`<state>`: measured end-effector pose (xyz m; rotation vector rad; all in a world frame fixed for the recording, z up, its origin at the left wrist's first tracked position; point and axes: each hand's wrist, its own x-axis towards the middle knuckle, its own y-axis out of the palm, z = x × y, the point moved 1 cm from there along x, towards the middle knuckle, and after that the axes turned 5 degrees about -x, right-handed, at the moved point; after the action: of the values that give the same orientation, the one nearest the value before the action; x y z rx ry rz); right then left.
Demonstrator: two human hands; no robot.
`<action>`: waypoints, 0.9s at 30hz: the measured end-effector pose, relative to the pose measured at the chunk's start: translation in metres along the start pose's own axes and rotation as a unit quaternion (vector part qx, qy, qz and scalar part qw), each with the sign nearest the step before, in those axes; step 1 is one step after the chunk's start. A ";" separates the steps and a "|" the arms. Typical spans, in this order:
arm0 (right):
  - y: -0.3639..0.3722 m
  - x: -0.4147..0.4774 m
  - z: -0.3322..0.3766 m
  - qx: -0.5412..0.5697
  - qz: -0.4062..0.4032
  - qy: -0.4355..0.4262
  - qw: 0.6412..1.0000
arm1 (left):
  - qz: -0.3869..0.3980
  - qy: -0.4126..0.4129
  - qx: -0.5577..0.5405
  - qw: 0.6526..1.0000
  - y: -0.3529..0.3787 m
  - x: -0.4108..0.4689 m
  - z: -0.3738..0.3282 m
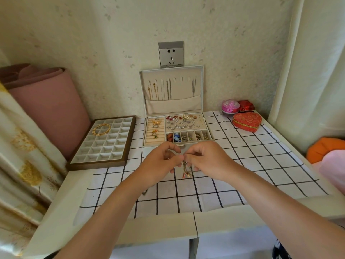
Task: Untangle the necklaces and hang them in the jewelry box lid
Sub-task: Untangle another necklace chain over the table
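Observation:
A tangled necklace (pixel 186 170) with small pinkish beads hangs between my two hands just above the checked cloth. My left hand (pixel 162 161) pinches its chain from the left and my right hand (pixel 207 159) pinches it from the right, fingertips nearly touching. Behind my hands stands the open jewelry box (pixel 209 136), its upright lid (pixel 170 105) leaning on the wall. Several chains (pixel 158 88) hang from hooks in the lid, mostly on the left, and one hangs at the right (pixel 194 86). Another bit of chain (pixel 145 192) lies on the cloth under my left forearm.
A brown compartment tray (pixel 78 163) holding a gold bangle (pixel 101 129) sits at the left. A red heart-shaped box (pixel 246 121), a pink pot (pixel 230 107) and a red box (pixel 246 106) stand at the back right. A pink rolled mat (pixel 48 109) leans at the left wall.

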<state>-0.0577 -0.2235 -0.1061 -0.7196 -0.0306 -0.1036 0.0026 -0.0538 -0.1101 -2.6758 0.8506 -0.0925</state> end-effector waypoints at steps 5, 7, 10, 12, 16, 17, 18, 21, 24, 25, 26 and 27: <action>0.003 0.000 0.002 0.053 0.002 0.017 0.998 | -0.006 0.021 -0.038 0.999 -0.002 0.000 0.003; 0.003 -0.001 0.004 0.063 0.012 0.014 0.998 | -0.010 0.036 -0.050 0.998 -0.002 0.001 0.001; 0.004 -0.002 0.006 0.079 0.022 -0.009 0.997 | -0.026 0.054 -0.060 0.996 -0.003 0.000 -0.001; 0.004 -0.004 0.008 0.081 0.016 -0.020 0.996 | -0.038 0.061 -0.058 0.996 -0.002 -0.001 -0.001; 0.004 -0.004 0.009 0.115 0.004 -0.020 0.993 | -0.055 0.074 -0.030 0.995 0.000 -0.003 -0.002; 0.004 -0.004 0.009 0.120 -0.001 -0.020 0.993 | -0.059 0.080 -0.020 0.995 0.001 -0.003 -0.002; 0.004 -0.004 0.009 0.123 -0.007 -0.019 0.992 | -0.063 0.086 -0.007 0.994 0.001 -0.004 -0.002; 0.005 -0.004 0.008 0.127 -0.013 -0.013 0.992 | -0.069 0.115 0.030 0.990 0.003 -0.004 -0.002; 0.006 -0.004 0.008 0.093 -0.020 -0.015 0.995 | -0.101 0.129 0.053 0.985 0.003 -0.003 -0.001; 0.007 -0.005 0.008 0.073 -0.023 -0.021 0.997 | -0.117 0.124 0.050 0.984 0.002 -0.002 0.000; 0.007 -0.005 0.008 0.060 -0.024 -0.023 0.998 | -0.129 0.117 0.043 0.984 0.001 -0.001 0.000; 0.008 -0.005 0.009 0.055 -0.023 -0.023 0.998 | -0.133 0.111 0.036 0.984 0.000 0.000 0.001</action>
<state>-0.0616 -0.2115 -0.1050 -0.6113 -0.0964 -0.1292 0.0024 -0.0532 -0.1108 -2.7290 0.5333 -0.4837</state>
